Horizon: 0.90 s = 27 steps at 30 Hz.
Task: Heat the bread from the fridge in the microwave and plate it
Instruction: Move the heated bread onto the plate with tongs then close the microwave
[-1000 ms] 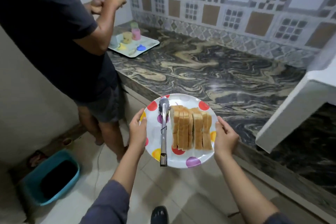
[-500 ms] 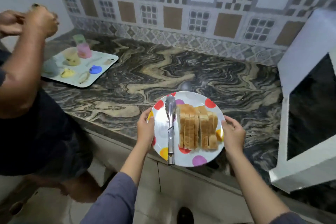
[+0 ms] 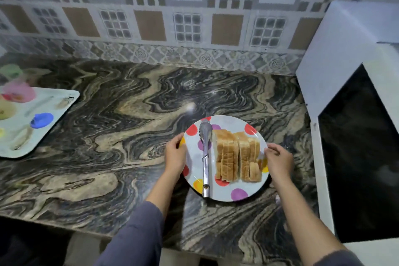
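Holding the polka-dot plate (image 3: 226,192) by its rim, we have our left hand (image 3: 175,158) at its nine o'clock and our right hand (image 3: 278,161) at its three o'clock, the fingers of each curled over the edge and pinching it. The sliced bread (image 3: 238,155) stands in a row across the plate's middle, each slice running from twelve to six o'clock, directly between our two hands and about equally near both. Metal tongs (image 3: 206,157) lie just beside the loaf on its nine o'clock side, parallel to the slices. The plate sits low over the marbled stone counter (image 3: 108,136); we cannot tell whether it is touching. The microwave (image 3: 356,136) stands at three o'clock, nearest our right hand, so the carry would probably go that way. A pale tray (image 3: 64,101) with coloured cups lies well apart at nine o'clock, and patterned wall tiles (image 3: 187,25) back the counter.
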Each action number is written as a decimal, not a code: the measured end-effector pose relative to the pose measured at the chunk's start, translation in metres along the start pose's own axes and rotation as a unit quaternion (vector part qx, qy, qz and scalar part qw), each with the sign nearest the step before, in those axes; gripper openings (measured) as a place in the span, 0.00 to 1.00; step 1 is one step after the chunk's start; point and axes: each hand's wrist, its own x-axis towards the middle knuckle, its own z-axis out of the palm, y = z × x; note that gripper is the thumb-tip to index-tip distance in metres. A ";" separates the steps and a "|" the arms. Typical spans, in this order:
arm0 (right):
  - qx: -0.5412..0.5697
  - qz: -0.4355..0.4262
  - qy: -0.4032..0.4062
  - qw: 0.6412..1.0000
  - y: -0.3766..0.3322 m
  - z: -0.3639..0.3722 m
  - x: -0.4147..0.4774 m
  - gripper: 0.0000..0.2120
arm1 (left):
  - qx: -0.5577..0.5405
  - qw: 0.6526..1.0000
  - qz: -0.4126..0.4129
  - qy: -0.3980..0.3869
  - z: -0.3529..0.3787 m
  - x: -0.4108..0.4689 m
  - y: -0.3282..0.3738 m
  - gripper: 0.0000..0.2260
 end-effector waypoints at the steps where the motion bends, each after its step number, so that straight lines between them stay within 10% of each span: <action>1: -0.013 0.001 0.005 1.000 0.000 0.001 0.005 0.10 | 0.018 1.000 0.008 -0.002 0.004 0.005 0.002 0.16; 27: -0.112 -0.049 0.026 0.992 -0.017 -0.018 -0.032 0.16 | 0.170 0.976 0.135 -0.028 0.026 0.009 0.028 0.19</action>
